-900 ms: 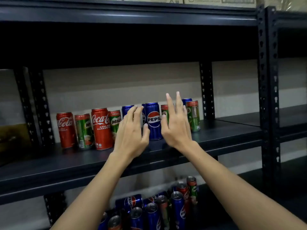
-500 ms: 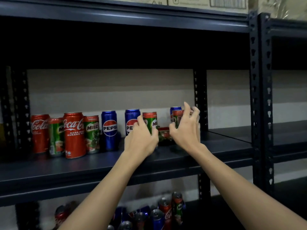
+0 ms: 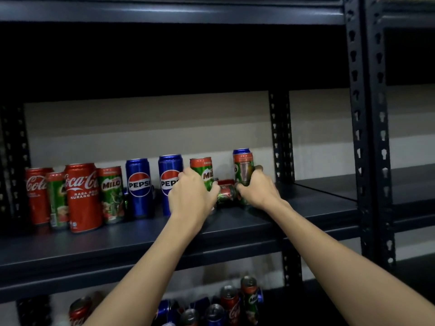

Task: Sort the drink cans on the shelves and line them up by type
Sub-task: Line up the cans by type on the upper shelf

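Note:
On the dark middle shelf (image 3: pixel 141 241) stand mixed cans. From the left: a Coca-Cola can (image 3: pixel 36 195), a Milo can (image 3: pixel 56 200), a larger Coca-Cola can (image 3: pixel 82 196), a Milo can (image 3: pixel 111 194), and two blue Pepsi cans (image 3: pixel 138 187) (image 3: pixel 168 172). My left hand (image 3: pixel 190 196) grips an upright green Milo can (image 3: pixel 202 170). My right hand (image 3: pixel 256 189) grips another upright Milo can (image 3: pixel 243 168), with a blue can top (image 3: pixel 241 151) behind it. Between my hands a can lies on its side (image 3: pixel 226 191).
Black perforated uprights (image 3: pixel 281 137) (image 3: pixel 367 137) bound the shelf on the right. A second shelf unit (image 3: pixel 412 184) continues to the right. The lower shelf holds several jumbled cans (image 3: pixel 226 304). The upper shelf edge (image 3: pixel 164 12) runs overhead.
The view has shifted right, so the cans sit further left. My hands, open at first, have reached in and closed round the two Milo cans on the right.

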